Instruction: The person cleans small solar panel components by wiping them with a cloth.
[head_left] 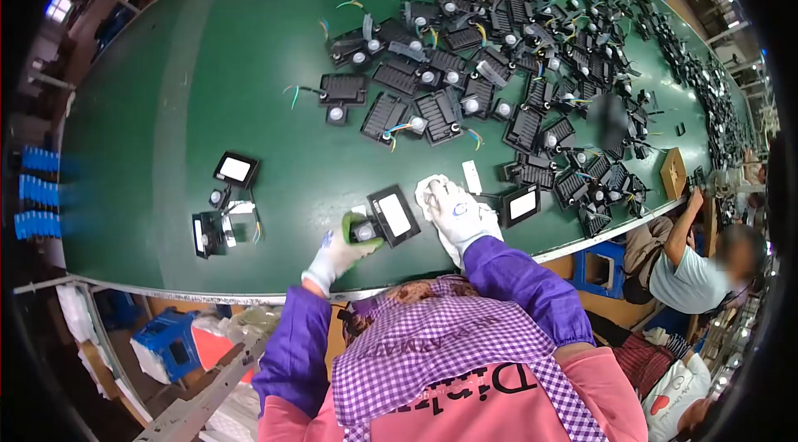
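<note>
My left hand (339, 249), in a white glove with green fingertips, grips a black floodlight (394, 215) by the round motion sensor (363, 231) at its side. The lamp's pale panel faces up. Just to the right, my right hand (457, 211), also gloved, is closed on a white cloth (432, 197) bunched under the fingers. Its fingertips are partly hidden by the cloth. Beyond that hand lies a small white strip (471, 177). Another floodlight (521, 205) rests panel up to the right of it.
Many black floodlights with coloured wires (440, 114) crowd the green table (216, 93) at the back and right. Two more lamps (236, 169) lie at the left. A cardboard box (673, 174) stands near the right edge, where a co-worker (690, 267) sits. Blue stools (600, 267) are below.
</note>
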A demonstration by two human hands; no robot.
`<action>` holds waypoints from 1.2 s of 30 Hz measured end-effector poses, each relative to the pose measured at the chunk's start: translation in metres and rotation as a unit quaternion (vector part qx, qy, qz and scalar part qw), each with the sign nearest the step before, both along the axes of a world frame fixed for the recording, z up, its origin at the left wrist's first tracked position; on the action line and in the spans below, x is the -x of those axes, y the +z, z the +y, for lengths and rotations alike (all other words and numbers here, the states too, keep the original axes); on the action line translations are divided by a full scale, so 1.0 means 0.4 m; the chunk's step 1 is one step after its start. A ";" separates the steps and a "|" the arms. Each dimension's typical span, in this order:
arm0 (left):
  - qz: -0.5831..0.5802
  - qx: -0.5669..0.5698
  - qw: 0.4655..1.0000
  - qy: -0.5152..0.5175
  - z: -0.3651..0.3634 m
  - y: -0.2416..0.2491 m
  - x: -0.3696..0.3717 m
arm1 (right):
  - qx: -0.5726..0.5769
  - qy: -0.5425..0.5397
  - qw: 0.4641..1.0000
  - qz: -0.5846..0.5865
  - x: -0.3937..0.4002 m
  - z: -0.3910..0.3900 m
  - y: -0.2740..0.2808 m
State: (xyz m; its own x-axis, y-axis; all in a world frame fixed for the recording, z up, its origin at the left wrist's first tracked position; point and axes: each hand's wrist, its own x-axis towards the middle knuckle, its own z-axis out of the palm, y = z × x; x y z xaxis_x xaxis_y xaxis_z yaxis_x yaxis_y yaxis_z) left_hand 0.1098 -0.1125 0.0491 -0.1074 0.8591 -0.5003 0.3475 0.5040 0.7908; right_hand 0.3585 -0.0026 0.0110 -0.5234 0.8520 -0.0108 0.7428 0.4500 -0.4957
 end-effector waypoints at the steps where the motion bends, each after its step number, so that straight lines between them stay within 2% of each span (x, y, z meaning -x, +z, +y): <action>1: -0.054 -0.024 0.998 -0.019 0.021 -0.004 -0.001 | 0.013 0.004 1.000 0.008 0.000 0.005 0.000; 3: -0.231 0.101 0.968 -0.017 0.060 -0.013 0.005 | 0.035 0.007 0.999 0.024 -0.002 0.022 0.007; 4: -0.221 0.102 0.970 -0.017 0.053 -0.023 -0.008 | 0.078 -0.015 0.996 -0.033 0.004 0.034 0.029; 6: -0.198 0.104 0.975 -0.018 0.041 -0.050 -0.039 | 0.180 -0.104 0.977 0.035 0.027 0.041 0.079; 7: -0.227 0.083 0.970 -0.009 0.027 -0.060 -0.045 | 0.232 -0.149 0.959 0.070 0.039 0.038 0.088; 9: -0.284 0.043 0.958 0.012 0.001 -0.060 -0.054 | 0.234 -0.123 0.963 0.061 0.054 0.018 0.096; 11: -0.252 0.082 0.964 -0.030 0.019 -0.041 -0.048 | 0.233 -0.094 0.966 -0.065 0.078 -0.009 0.078; 12: -0.220 0.109 0.968 -0.055 0.040 -0.025 -0.049 | 0.238 -0.106 0.965 -0.003 0.090 -0.009 0.099; 14: -0.170 0.156 0.970 -0.080 0.070 0.002 -0.052 | 0.192 -0.100 0.976 -0.011 0.101 0.019 0.063; 17: -0.041 -0.030 0.992 -0.119 0.028 -0.122 -0.068 | 0.164 -0.068 0.983 -0.052 0.140 0.033 0.097; 18: -0.077 0.063 0.990 -0.097 0.043 -0.075 -0.064 | 0.158 -0.044 0.984 -0.068 0.160 0.023 0.114; 19: -0.069 0.050 0.992 -0.089 0.041 -0.088 -0.066 | 0.149 -0.019 0.985 -0.085 0.184 0.018 0.141; 20: -0.063 0.038 0.994 -0.081 0.028 -0.109 -0.070 | 0.235 -0.011 0.962 -0.140 0.214 0.012 0.204; 21: -0.056 0.026 0.995 -0.072 0.025 -0.112 -0.070 | 0.202 0.051 0.975 -0.075 0.218 -0.011 0.217; 22: -0.041 -0.006 0.994 -0.100 0.023 -0.113 -0.061 | 0.205 0.050 0.974 -0.085 0.219 -0.009 0.199; 23: -0.079 0.007 0.993 -0.086 0.026 -0.111 -0.056 | 0.209 0.051 0.972 -0.093 0.224 -0.005 0.179; 25: -0.157 0.038 0.985 -0.058 0.021 -0.100 -0.058 | 0.232 -0.077 0.969 -0.039 0.222 0.031 0.166; 26: -0.160 0.046 0.985 -0.050 0.020 -0.098 -0.058 | 0.261 -0.110 0.959 -0.030 0.209 0.076 0.121; 27: -0.162 0.054 0.984 -0.042 0.018 -0.097 -0.058 | 0.229 -0.069 0.966 -0.096 0.193 0.114 0.113; 29: -0.142 0.049 0.987 -0.051 0.020 -0.110 -0.064 | 0.190 -0.039 0.979 -0.063 0.189 0.082 0.098; 31: -0.119 0.004 0.992 -0.051 0.018 -0.120 -0.074 | 0.107 0.109 0.974 -0.170 0.240 0.014 0.250; 32: -0.115 -0.005 0.992 -0.053 0.015 -0.118 -0.073 | 0.201 0.094 0.953 -0.208 0.265 0.001 0.227; 35: -0.146 0.029 0.988 -0.031 0.019 -0.098 -0.066 | 0.209 -0.020 0.971 -0.114 0.229 0.074 0.182; 36: -0.144 0.035 0.989 -0.029 0.011 -0.116 -0.070 | 0.147 -0.024 0.981 -0.125 0.197 0.104 0.084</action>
